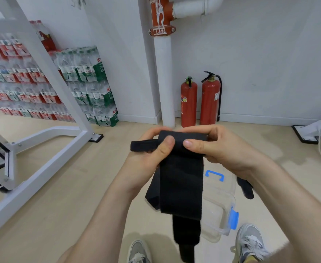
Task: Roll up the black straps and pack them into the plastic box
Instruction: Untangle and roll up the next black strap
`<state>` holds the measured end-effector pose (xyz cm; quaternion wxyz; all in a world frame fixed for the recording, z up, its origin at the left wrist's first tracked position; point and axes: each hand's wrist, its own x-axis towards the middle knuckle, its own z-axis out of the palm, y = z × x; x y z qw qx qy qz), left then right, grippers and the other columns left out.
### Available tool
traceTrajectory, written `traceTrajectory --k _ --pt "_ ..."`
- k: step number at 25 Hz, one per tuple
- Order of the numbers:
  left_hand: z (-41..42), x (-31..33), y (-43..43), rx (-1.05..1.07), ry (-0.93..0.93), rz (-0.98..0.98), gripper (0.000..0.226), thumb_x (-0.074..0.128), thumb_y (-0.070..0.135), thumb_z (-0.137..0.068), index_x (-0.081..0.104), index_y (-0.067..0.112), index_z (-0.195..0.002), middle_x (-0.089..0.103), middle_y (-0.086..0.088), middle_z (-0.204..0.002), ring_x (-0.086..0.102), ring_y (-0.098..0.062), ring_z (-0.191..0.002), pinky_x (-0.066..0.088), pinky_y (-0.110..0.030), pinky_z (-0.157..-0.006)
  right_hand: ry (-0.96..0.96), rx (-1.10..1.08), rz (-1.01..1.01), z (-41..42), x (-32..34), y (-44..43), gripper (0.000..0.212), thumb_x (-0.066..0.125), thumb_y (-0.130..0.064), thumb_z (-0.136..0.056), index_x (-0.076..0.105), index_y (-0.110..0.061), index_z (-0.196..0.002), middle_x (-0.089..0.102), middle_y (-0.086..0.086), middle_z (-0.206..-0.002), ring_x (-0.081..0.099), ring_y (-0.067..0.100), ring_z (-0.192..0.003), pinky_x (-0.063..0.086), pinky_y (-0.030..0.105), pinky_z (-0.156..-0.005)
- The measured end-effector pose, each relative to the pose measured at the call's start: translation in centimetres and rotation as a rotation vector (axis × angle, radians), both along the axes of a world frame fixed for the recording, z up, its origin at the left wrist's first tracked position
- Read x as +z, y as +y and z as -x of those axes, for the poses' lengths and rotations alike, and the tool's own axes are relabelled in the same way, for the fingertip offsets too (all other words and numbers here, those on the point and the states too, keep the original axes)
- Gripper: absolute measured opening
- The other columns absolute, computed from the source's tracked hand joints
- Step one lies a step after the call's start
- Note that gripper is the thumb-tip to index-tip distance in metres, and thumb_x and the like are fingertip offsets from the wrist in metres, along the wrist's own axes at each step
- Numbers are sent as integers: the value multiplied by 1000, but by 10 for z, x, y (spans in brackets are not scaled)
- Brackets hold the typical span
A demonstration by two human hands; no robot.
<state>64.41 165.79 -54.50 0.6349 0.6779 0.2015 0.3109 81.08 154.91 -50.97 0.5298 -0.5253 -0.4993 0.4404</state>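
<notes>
Black strap (pixel 181 179) — clear plastic box (pixel 217 202) with blue handle (pixel 214 175) — red extinguishers (pixel 189 103).

A clear plastic box (pixel 218 215) with blue clips sits on the pale floor (pixel 61 186). A black strap (pixel 246 189) lies just beside it.

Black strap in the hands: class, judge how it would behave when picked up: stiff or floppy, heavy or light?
Probably floppy: the black strap hangs limp below the left hand and right hand. Likely light: fingertip pinches seem to hold it.

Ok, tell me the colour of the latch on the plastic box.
Blue latch, like the handle; the box itself is clear. Head view.
</notes>
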Motion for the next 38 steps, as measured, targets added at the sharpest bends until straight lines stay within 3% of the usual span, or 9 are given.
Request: traceTrajectory --k 6,10,15,19,22,24,29,32,38 --pt "-13 -11 -8 20 -40 205 44 58 49 -92 59 17 -123 67 -17 -123 63 -32 -118 49 -50 -102 -486 -109 -124 4 -13 9 45 74 -10 -86 64 -42 -116 72 -16 -106 67 3 -101 55 24 -88" --pt "-15 -12 -8 58 -56 161 31 59 37 -92 62 20 -118 69 -14 -116 67 -31 -111 52 -51 -98 -557 -88 -142 6 -15 10 45 72 -23 -89 56 -56 -114 68 -24 -106 64 -3 -101 52 16 -83" --pt "-13 -7 -9 133 -29 -18 27 65 11 -87 70 34 -101 69 -6 -98 67 -25 -91 58 -49 -84 -271 -17 204 -11 -10 9 42 60 -54 -81 72 -25 -108 43 -10 -63 31 7 -49 25 18 -46" --pt "-4 -1 -4 67 -32 -126 33 71 14 -78 70 25 -110 74 -4 -102 70 -19 -96 56 -32 -82 -220 13 125 -11 -3 4 28 70 -27 -84 73 -13 -109 65 -13 -64 54 2 -52 40 10 -49" --pt "9 6 3 -95 47 -2 38 74 35 -79 69 25 -116 72 -8 -109 70 -23 -105 57 -36 -85 -228 -50 76 -16 -6 5 36 81 -22 -73 71 -18 -108 77 6 -93 74 22 -89 60 34 -83" --pt "9 8 2 -116 134 -52 35 76 37 -78 70 30 -112 73 -7 -107 70 -17 -103 58 -34 -87 -244 -72 73 -16 -8 6 38 85 -17 -71 68 -21 -105 76 10 -94 74 28 -89 59 42 -86" --pt "0 4 -3 44 213 -354 43 83 25 -67 68 47 -101 73 9 -97 69 -12 -95 57 -34 -87 -352 -49 74 -14 -8 6 40 88 -18 -71 65 -27 -103 75 4 -90 73 21 -83 60 41 -81" --pt "-4 1 -5 104 241 -422 50 84 18 -62 69 44 -102 74 11 -98 69 -12 -96 57 -40 -89 -678 14 128 -15 -8 6 27 84 -31 -76 67 -34 -96 71 -15 -85 67 2 -78 54 26 -70" --pt "2 6 0 0 364 -357 42 86 17 -74 68 39 -104 74 9 -103 70 -9 -96 57 -36 -90 -973 -49 70 -8 -12 6 31 84 -31 -73 65 -35 -97 65 -16 -83 61 1 -77 47 18 -61"
